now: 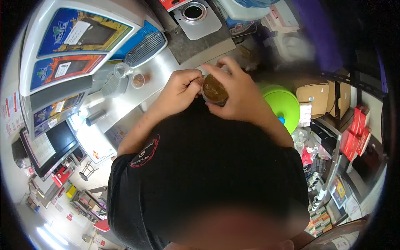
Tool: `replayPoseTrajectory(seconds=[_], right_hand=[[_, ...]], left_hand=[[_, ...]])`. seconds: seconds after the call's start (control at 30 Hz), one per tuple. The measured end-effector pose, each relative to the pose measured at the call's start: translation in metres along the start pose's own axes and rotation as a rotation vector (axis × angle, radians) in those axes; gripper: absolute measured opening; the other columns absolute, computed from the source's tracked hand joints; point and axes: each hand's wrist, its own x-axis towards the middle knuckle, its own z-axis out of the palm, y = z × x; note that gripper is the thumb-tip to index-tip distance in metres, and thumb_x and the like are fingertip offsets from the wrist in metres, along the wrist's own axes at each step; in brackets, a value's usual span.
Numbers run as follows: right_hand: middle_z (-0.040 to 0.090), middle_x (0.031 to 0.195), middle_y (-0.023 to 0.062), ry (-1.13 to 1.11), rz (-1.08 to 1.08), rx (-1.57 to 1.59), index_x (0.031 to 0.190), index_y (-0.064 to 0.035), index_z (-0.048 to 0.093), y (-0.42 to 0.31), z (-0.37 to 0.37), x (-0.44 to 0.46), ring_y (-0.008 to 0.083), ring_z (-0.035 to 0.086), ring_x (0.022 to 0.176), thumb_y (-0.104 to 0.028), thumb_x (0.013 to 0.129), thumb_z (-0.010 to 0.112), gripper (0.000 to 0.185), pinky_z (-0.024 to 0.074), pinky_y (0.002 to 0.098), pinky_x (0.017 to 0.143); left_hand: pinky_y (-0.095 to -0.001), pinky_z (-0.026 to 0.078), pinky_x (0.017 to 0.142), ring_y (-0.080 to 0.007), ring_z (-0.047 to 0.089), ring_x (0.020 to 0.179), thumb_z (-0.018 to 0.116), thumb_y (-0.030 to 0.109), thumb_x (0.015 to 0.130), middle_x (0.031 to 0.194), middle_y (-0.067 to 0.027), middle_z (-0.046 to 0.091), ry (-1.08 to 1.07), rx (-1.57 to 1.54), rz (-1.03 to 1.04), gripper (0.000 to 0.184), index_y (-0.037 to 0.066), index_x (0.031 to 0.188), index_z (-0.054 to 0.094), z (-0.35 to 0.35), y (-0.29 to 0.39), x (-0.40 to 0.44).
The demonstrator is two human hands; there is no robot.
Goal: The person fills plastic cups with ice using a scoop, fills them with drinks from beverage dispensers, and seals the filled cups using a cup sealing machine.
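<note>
A round clear cup (214, 88) with brown contents is held in front of my chest, its top turned towards me. My right hand (239, 91) wraps round the cup's right side, thumb and fingers curved on opposite edges. At the cup's left edge, my left hand (180, 89) is closed, with its thumb and forefinger pinched against the rim. Whether those fingertips grip a lid or only the rim is hard to see. To the left, another clear cup (138, 80) with some brown in it stands on the metal counter (156, 62).
A Nestea drink dispenser (87, 33) with a drip tray (146, 49) rises at the left. Ahead is a metal plate with a round opening (194, 12). A green round lid (281, 107) and cardboard boxes (312, 98) are on the right.
</note>
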Motion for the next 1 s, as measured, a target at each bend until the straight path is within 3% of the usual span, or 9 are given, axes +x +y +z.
replayPoseTrajectory(seconds=[0.13,0.2,0.43,0.6,0.73,0.8,0.93,1.0], right_hand=[[0.058,0.111,0.0144,-0.087,-0.004,-0.261,0.127,-0.013,0.063,-0.016,0.015,0.006,0.0366,0.068,0.099,-0.031,0.069,0.086,0.066,0.0583,0.0471,0.08],[0.059,0.111,0.0113,-0.172,0.027,-0.34,0.121,-0.0127,0.064,-0.025,0.018,0.008,0.0355,0.068,0.094,-0.031,0.069,0.084,0.059,0.0579,0.046,0.077],[0.059,0.114,0.011,-0.227,-0.021,-0.386,0.121,-0.0137,0.063,-0.046,0.035,0.017,0.0377,0.068,0.09,-0.029,0.067,0.083,0.059,0.0578,0.0465,0.075],[0.058,0.118,0.0155,-0.27,0.091,-0.299,0.129,-0.0151,0.06,-0.063,0.057,0.025,0.0397,0.07,0.094,-0.03,0.067,0.083,0.067,0.0589,0.05,0.076],[0.057,0.12,0.0165,-0.234,0.038,-0.326,0.13,-0.0164,0.061,-0.084,0.07,0.036,0.0411,0.071,0.091,-0.033,0.069,0.082,0.067,0.0595,0.0513,0.075],[0.057,0.119,0.0169,-0.203,-0.001,-0.372,0.13,-0.0187,0.063,-0.094,0.078,0.041,0.042,0.071,0.087,-0.036,0.071,0.082,0.064,0.0596,0.0512,0.072],[0.058,0.117,0.0145,-0.169,0.0,-0.447,0.122,-0.0188,0.065,-0.11,0.1,0.052,0.0381,0.071,0.087,-0.032,0.072,0.082,0.055,0.059,0.0479,0.069],[0.058,0.115,0.0161,-0.183,-0.03,-0.512,0.124,-0.0208,0.066,-0.117,0.107,0.055,0.0409,0.071,0.074,-0.039,0.077,0.078,0.052,0.0578,0.0501,0.061]], left_hand=[[-0.0364,0.047,0.059,-0.0216,0.059,0.061,0.055,0.011,0.102,0.069,-0.0145,0.059,0.083,0.083,0.061,0.027,-0.005,0.08,0.059,0.002,-0.014,-0.013],[-0.0349,0.042,0.058,-0.0164,0.049,0.059,0.056,0.015,0.107,0.064,-0.0106,0.055,0.11,0.113,0.111,0.033,-0.006,0.082,0.057,0.002,-0.019,-0.025],[-0.0341,0.038,0.057,-0.0131,0.04,0.061,0.052,0.02,0.11,0.062,-0.0045,0.046,0.171,-0.046,-0.003,0.039,-0.002,0.078,0.053,-0.006,-0.034,-0.067],[-0.0283,0.033,0.057,-0.0067,0.036,0.063,0.05,0.023,0.112,0.069,0.0058,0.041,0.121,-0.453,-0.026,0.032,0.005,0.086,0.054,-0.004,-0.05,-0.081],[-0.0258,0.033,0.057,-0.0044,0.037,0.064,0.05,0.027,0.111,0.072,0.007,0.042,0.111,-0.623,-0.032,0.027,0.008,0.093,0.056,-0.017,-0.058,-0.093],[-0.0253,0.042,0.063,-0.0041,0.046,0.07,0.049,0.027,0.112,0.076,0.0068,0.05,0.075,-0.977,-0.128,0.028,0.006,0.102,0.064,-0.026,-0.063,-0.1],[-0.023,0.037,0.061,-0.0032,0.04,0.067,0.048,0.028,0.113,0.075,0.0081,0.044,0.133,-1.009,-0.161,0.026,0.01,0.1,0.061,-0.04,-0.051,-0.116],[-0.0239,0.038,0.062,-0.0034,0.042,0.069,0.047,0.03,0.113,0.078,0.0069,0.046,0.21,-0.979,-0.047,0.03,0.01,0.094,0.057,-0.04,-0.061,-0.123]])
